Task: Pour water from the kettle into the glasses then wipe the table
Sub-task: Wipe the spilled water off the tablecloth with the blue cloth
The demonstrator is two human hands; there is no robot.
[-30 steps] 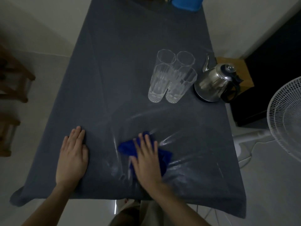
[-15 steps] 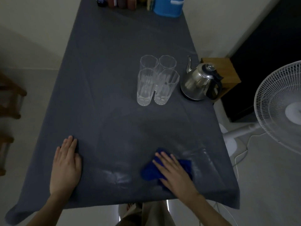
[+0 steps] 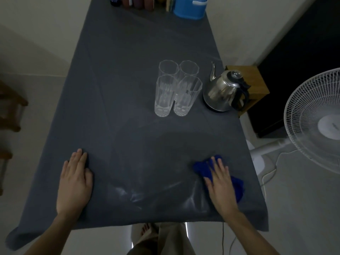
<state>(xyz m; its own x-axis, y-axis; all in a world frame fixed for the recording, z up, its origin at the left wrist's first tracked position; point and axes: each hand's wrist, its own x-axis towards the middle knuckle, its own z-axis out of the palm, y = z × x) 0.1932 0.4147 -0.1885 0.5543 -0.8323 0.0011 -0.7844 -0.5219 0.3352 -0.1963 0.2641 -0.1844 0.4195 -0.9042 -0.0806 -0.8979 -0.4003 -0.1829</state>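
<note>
A dark grey cloth covers the table. Several clear ribbed glasses stand clustered at its middle right, with a steel kettle just to their right near the table's edge. My right hand presses flat on a blue rag at the near right corner. My left hand lies flat, fingers together, on the cloth at the near left. Wet streaks shine on the cloth between my hands.
A blue container and several bottles stand at the table's far end. A white fan is at the right, beside a wooden box and a dark cabinet. Wooden furniture stands at the left.
My right hand has slid the blue rag from the near middle of the table to the near right corner. My left hand stays planted on the cloth.
</note>
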